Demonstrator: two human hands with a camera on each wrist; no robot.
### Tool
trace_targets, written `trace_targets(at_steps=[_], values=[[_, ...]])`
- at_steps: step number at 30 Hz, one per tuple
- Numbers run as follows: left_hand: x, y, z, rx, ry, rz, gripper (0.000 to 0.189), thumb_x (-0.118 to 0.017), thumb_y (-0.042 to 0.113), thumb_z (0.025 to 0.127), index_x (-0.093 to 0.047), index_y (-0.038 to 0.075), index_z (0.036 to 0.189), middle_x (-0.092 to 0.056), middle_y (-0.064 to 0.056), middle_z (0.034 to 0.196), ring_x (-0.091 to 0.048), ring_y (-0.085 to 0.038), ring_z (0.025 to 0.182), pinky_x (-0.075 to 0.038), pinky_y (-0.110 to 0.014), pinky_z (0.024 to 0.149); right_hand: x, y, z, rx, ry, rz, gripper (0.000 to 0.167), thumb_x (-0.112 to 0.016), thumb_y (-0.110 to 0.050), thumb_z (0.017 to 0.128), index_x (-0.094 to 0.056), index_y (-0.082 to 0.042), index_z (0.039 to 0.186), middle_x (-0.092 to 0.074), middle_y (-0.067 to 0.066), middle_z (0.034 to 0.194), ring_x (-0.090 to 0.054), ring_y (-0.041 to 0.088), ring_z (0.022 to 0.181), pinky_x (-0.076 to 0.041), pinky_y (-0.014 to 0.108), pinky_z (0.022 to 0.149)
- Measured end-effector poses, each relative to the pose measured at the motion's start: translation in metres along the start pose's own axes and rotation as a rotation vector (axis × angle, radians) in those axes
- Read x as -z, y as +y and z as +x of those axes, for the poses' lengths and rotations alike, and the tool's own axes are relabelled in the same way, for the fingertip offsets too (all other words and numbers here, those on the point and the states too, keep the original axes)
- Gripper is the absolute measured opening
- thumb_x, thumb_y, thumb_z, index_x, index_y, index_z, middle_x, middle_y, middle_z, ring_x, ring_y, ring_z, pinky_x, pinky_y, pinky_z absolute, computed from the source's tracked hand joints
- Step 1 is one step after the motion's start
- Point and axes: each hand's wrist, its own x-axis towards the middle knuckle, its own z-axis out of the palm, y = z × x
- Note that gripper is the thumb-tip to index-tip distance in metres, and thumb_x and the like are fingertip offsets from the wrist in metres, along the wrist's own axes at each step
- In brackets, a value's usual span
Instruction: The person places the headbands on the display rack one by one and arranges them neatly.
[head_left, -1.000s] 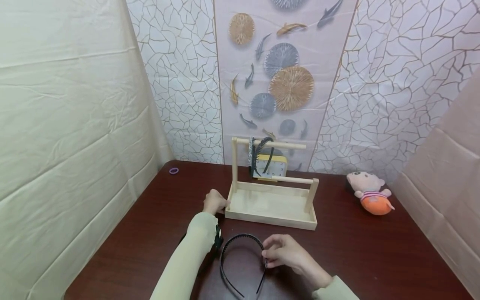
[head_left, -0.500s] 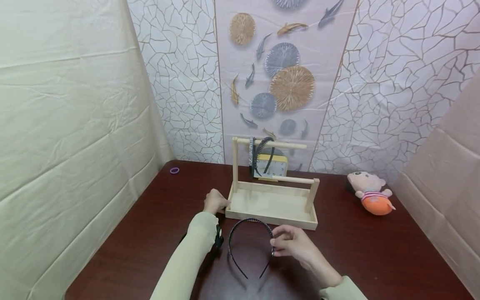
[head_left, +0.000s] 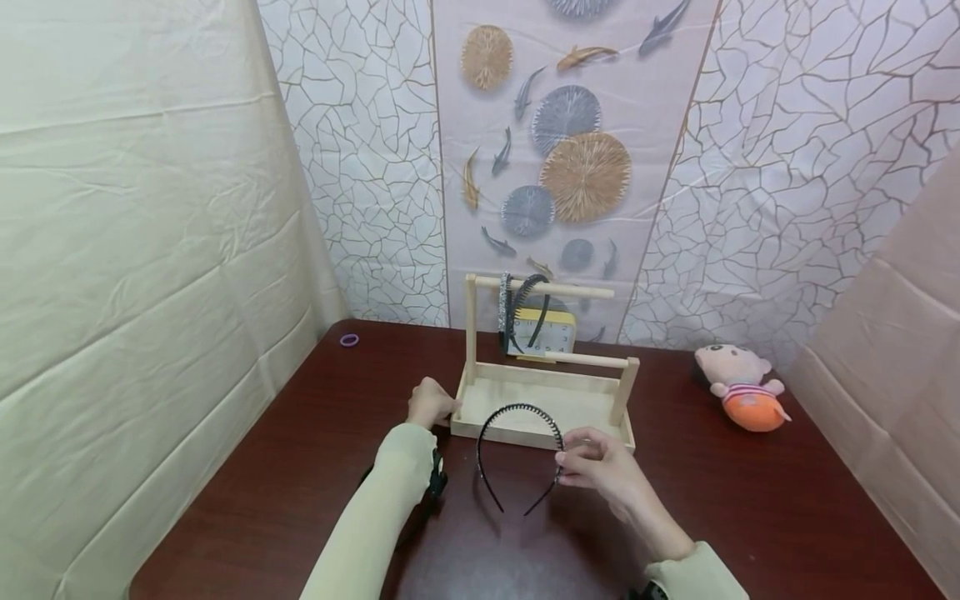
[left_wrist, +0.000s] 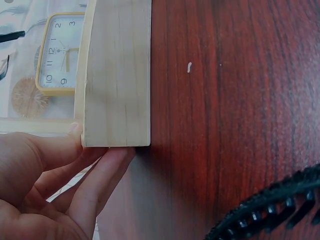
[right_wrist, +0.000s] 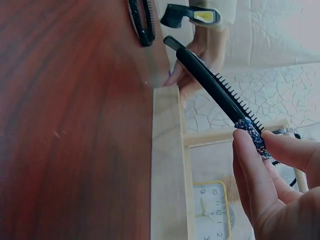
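My right hand (head_left: 611, 471) pinches one side of a black toothed headband (right_wrist: 212, 85) between thumb and fingers, over a glittery stretch. The band is raised with both ends pointing down, and its top overlaps the front wall of a wooden rack (head_left: 540, 437) in the head view. At the rack's left end, my left hand (head_left: 430, 404) grips the base, with the thumb at the rim and fingers against the outside. Another black toothed headband (right_wrist: 142, 25) is near my left forearm, mostly hidden by the sleeve from above. On the upper bar hang a silvery headband (head_left: 503, 312) and a black one (head_left: 516, 312).
Behind the rack stands a yellow-framed clock (head_left: 553, 337). A plush toy (head_left: 742, 387) lies at the table's back right, and a purple ring (head_left: 348, 340) at the back left. Cloth hangs along both sides and the back of the dark red table (head_left: 300, 467).
My right hand has carried the headband up, forward and to the right, toward the rack's front wall. My left hand has stayed on the rack's end.
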Motion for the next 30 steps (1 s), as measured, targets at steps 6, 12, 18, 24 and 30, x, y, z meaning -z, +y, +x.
trace_targets(at_steps=[6, 12, 18, 24, 30], values=[[-0.001, -0.002, -0.002, -0.009, -0.004, -0.003, 0.018, -0.078, 0.015, 0.085, -0.073, 0.002, 0.075, -0.070, -0.013, 0.077, -0.070, -0.022, 0.057, -0.057, -0.043, 0.070, 0.005, -0.005, 0.009, 0.014, 0.090, 0.020, 0.033, -0.065, 0.005, 0.090, -0.050, 0.012, 0.118, -0.067, 0.006, 0.082, -0.069, 0.015, 0.074, -0.060, 0.033, 0.073], [-0.001, -0.003, 0.001, -0.007, -0.009, -0.019, 0.018, -0.078, 0.016, 0.084, -0.072, 0.003, 0.073, -0.070, -0.013, 0.077, -0.069, -0.020, 0.055, -0.058, -0.039, 0.066, 0.007, -0.007, 0.019, 0.059, 0.187, -0.003, 0.035, -0.068, 0.005, 0.088, -0.053, 0.013, 0.119, -0.066, 0.008, 0.085, -0.069, 0.013, 0.071, -0.060, 0.034, 0.071], [-0.001, -0.004, 0.001, -0.002, -0.005, -0.023, 0.017, -0.078, 0.015, 0.085, -0.071, 0.002, 0.076, -0.070, -0.014, 0.078, -0.069, -0.022, 0.056, -0.058, -0.041, 0.068, 0.007, -0.008, 0.030, 0.081, 0.252, -0.057, 0.033, -0.068, 0.003, 0.088, -0.056, 0.011, 0.118, -0.067, 0.009, 0.085, -0.069, 0.015, 0.069, -0.060, 0.034, 0.071], [-0.003, -0.004, 0.000, 0.006, -0.008, -0.024, 0.016, -0.077, 0.015, 0.085, -0.072, 0.001, 0.079, -0.070, -0.015, 0.079, -0.069, -0.021, 0.056, -0.059, -0.042, 0.071, 0.009, -0.010, 0.042, 0.099, 0.311, -0.053, 0.033, -0.068, 0.004, 0.088, -0.057, 0.011, 0.118, -0.068, 0.009, 0.084, -0.070, 0.015, 0.068, -0.060, 0.032, 0.071], [-0.002, -0.003, 0.000, -0.010, 0.005, -0.017, 0.017, -0.078, 0.015, 0.085, -0.072, 0.000, 0.079, -0.070, -0.013, 0.078, -0.069, -0.020, 0.056, -0.059, -0.041, 0.070, 0.011, -0.013, 0.050, 0.135, 0.356, -0.053, 0.033, -0.068, 0.004, 0.088, -0.058, 0.010, 0.118, -0.070, 0.012, 0.087, -0.071, 0.011, 0.071, -0.060, 0.030, 0.070]])
